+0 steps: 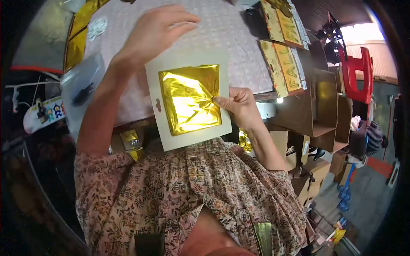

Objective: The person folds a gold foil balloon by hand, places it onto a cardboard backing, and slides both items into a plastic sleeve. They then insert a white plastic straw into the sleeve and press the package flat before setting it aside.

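Note:
I hold a white card (194, 136) with a hang hole above my lap, at the near edge of the table. A crinkled square of gold foil (190, 98) lies on its face. My left hand (156, 32) grips the card's far edge, fingers curled over it. My right hand (239, 106) is at the card's right side, with thumb and finger pinching the foil's right edge. My floral shirt (183, 192) fills the lower part of the view.
The table (239, 47) has a pale patterned cloth. Gold foil sheets (79, 36) lie at its far left, and cards with gold "FALL" letters (290, 64) at the right. A clear plastic bag (81, 83) sits left. Open cardboard boxes (311, 106) and a red chair (356, 72) stand to the right.

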Demonstrator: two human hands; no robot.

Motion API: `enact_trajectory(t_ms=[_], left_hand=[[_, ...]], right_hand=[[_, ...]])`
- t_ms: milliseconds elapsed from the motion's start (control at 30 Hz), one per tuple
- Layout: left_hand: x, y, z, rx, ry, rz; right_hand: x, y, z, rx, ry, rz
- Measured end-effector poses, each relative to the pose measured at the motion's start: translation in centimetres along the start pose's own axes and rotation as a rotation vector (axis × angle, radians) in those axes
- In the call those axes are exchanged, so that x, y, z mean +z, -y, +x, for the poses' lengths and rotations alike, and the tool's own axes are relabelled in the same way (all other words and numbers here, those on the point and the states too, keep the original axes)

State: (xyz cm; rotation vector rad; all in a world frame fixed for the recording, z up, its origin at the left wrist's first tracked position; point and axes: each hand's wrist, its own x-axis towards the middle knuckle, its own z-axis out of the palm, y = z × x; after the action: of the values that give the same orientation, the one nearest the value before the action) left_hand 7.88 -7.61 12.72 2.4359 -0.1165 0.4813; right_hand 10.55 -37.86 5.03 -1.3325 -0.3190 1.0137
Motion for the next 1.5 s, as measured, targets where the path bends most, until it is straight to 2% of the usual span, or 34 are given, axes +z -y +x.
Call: enact_trajectory(t_ms=[33, 100, 167, 267, 400, 500, 567, 633, 700, 733, 800, 900, 967, 1033, 1167, 1233, 1367, 1433, 1467, 1500], left_hand=[[1.2, 0.1, 2.3, 0.216, 0.108, 0.145], [5.6, 0.8, 5.9, 0.376, 0.198, 0.175], [9.0, 0.9, 8.2, 0.444, 0.304, 0.204], [12.8, 1.1, 10.7, 0.401, 0.460, 0.210], [15.0, 2.2, 11.8, 0.472, 0.446, 0.143], [13.4, 1.4, 12.1, 0.363, 0.532, 0.208], [10.4, 0.1, 11.5, 0.080, 0.541, 0.190], [4.0, -2.9, 10.7, -0.142, 0.623, -0.028], [3.9, -0.7, 7.7, 0.084, 0.259, -0.088], [3.2, -1.5, 6.5, 0.087, 0.250, -0.082], [1.4, -4.0, 3.3, -0.133, 0.340, -0.285], [1.2, -4.1, 0.9, -0.044, 0.256, -0.152], [0.9, -4.0, -0.3, -0.071, 0.244, -0.136], [0.8, -3.5, -1.3, 0.010, 0.200, -0.059], [-0.3, -3.6, -3.3, -0.022, 0.190, -0.012], [-1.1, -3.2, -4.5, -0.021, 0.080, -0.077], [-6.2, -2.0, -8.5, -0.073, -0.045, -0.066], [-10.1, -0.1, -12.0, -0.204, -0.214, 0.021], [-12.7, 0.5, -14.1, -0.259, -0.165, 0.147], [-14.3, 1.2, -16.4, -0.301, -0.184, 0.182]], right_hand=[[-0.1, 0.0, -0.4, -0.004, 0.005, 0.043], [-0.4, 0.4, -1.1, -0.023, -0.026, 0.013], [-0.7, 0.7, -2.0, -0.029, -0.056, -0.019], [-2.3, 0.3, -2.7, -0.036, -0.077, -0.074], [-2.9, -0.1, -2.8, -0.021, -0.101, -0.011], [-2.9, 0.4, -2.7, -0.023, -0.120, 0.005], [-3.0, 0.8, -2.6, -0.001, -0.154, 0.015], [-3.4, 0.9, -2.4, -0.013, -0.177, 0.004], [-3.7, 1.2, -2.3, 0.013, -0.149, 0.033], [-3.7, 1.5, -2.3, 0.033, -0.140, 0.030], [-2.9, 1.7, -1.9, 0.010, -0.151, 0.035], [-1.9, 1.5, -1.6, -0.017, -0.138, 0.054], [-1.4, 1.5, -1.5, -0.029, -0.104, 0.059], [-1.0, 1.4, -1.4, -0.029, -0.085, 0.071], [-0.9, 0.8, -1.1, -0.017, -0.061, 0.033], [-0.9, 0.3, -0.8, -0.028, -0.099, -0.001], [-0.3, 1.4, -0.5, -0.088, -0.088, -0.092], [-1.1, 1.4, 0.0, -0.048, -0.187, -0.293], [-1.7, 0.7, 0.8, -0.129, -0.152, -0.174], [-1.9, 1.4, 0.9, -0.123, -0.203, -0.246]])
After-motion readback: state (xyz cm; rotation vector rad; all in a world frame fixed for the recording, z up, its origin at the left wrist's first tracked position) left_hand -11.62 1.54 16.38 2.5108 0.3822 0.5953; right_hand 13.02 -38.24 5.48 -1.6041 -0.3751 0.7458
